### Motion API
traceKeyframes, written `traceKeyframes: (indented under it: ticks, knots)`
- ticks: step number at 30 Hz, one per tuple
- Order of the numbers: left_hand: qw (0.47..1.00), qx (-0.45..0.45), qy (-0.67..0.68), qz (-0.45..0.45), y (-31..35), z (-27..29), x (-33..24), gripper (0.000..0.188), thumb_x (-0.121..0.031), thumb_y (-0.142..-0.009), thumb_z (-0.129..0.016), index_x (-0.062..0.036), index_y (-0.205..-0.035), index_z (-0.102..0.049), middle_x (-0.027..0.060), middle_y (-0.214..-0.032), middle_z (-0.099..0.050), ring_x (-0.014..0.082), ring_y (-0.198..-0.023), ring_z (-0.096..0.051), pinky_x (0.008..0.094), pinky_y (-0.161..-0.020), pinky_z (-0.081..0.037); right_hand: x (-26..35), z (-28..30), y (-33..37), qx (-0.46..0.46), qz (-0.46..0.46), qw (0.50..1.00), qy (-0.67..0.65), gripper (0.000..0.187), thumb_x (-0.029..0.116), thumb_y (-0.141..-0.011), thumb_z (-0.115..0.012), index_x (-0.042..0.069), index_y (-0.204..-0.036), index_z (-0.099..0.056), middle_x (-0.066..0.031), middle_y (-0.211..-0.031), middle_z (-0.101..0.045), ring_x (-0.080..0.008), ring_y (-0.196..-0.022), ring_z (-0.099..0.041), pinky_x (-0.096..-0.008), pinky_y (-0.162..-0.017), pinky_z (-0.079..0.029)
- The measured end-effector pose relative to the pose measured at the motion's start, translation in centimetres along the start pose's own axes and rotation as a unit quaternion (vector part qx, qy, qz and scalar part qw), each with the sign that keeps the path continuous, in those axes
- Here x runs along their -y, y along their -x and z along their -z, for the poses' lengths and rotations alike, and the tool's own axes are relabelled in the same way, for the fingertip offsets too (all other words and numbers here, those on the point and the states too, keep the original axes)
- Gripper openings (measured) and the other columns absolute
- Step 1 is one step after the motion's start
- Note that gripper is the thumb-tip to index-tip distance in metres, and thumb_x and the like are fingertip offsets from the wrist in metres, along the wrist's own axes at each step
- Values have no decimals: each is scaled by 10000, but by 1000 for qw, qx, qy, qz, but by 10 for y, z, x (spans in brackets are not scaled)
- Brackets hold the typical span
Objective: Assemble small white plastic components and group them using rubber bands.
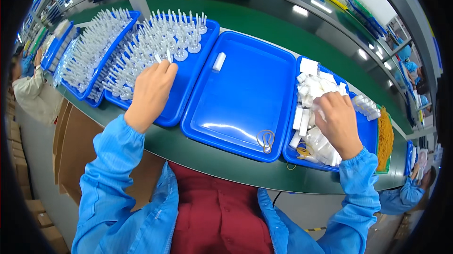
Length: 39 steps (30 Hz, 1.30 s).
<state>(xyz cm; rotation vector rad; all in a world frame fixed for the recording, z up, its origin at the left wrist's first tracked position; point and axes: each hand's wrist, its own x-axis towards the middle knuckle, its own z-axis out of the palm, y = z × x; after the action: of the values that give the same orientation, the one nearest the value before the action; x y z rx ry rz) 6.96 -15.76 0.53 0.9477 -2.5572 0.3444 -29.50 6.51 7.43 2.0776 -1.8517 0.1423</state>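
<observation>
My left hand (pixel 152 88) reaches into a blue tray (pixel 188 81) packed with upright clear plastic pieces (pixel 160 41) and pinches one of them between its fingertips. My right hand (pixel 337 121) rests on a heap of small white rectangular parts (pixel 311 88) in another blue tray (pixel 369 133) at the right, fingers curled into the pile; whether it holds one I cannot tell. Between the two lies a large blue tray (pixel 245 88) with one small white cylinder (pixel 219 61) near its far edge and a rubber band (pixel 266 139) at its near edge.
A second tray of clear plastic pieces (pixel 96 46) stands further left. A bundle of yellow rubber bands (pixel 385 138) lies right of the white parts. A green conveyor belt (pixel 283 32) runs behind the trays. Other people work at the left (pixel 33 88) and right (pixel 406 192).
</observation>
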Motion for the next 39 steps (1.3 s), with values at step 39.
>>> traceKeyframes:
  ticks: [39]
  knots:
    - [882, -103, 459, -22, 90, 44, -106, 266, 18, -733, -756, -75, -978, -713, 151, -1122, -734, 218, -789, -698, 314, -666, -465, 191, -26, -23, 22, -233, 631, -739, 401, 147, -1001, -635, 29, -1370, -532, -38, -947, -607, -72, -833, -590, -233, -710, -492]
